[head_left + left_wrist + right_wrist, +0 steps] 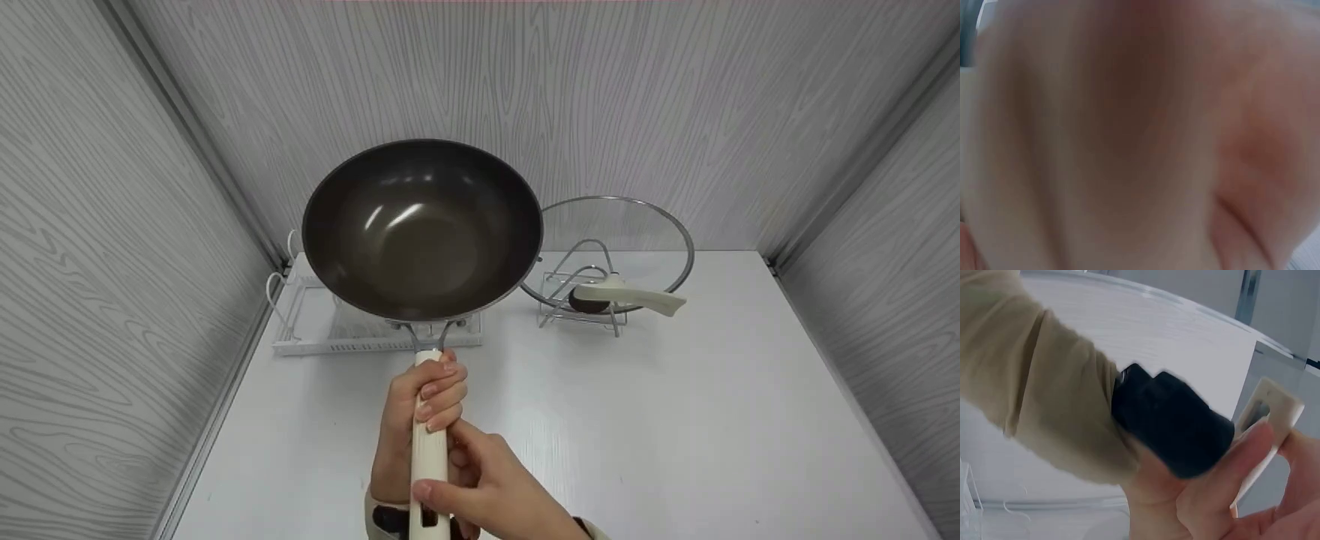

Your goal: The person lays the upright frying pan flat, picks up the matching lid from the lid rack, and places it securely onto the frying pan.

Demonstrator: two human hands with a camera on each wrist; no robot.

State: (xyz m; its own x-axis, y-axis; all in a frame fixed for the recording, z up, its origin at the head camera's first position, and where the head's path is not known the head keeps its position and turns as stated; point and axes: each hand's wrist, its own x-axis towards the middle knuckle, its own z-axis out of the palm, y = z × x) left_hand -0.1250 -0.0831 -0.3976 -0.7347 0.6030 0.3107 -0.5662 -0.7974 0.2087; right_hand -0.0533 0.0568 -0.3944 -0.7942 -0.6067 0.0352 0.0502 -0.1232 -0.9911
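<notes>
A deep wok (424,232) with a dark inside is held up above the white table, its open side facing me. My left hand (420,397) grips the cream handle (430,450), fingers curled over it below the metal bracket. Lower down, my right hand (499,480) holds the same handle near its end, thumb across the front and fingers behind. In the right wrist view the slotted handle end (1283,402) shows beside the left hand (1207,500). Blurred skin fills most of the left wrist view.
Behind the wok, partly covered by it, stands a white dish rack (315,347). To the right a glass lid (645,232) leans upright in a wire stand (577,319), its cream handle (637,296) pointing right. Wood-grained panels (750,112) enclose the table (675,435) on three sides.
</notes>
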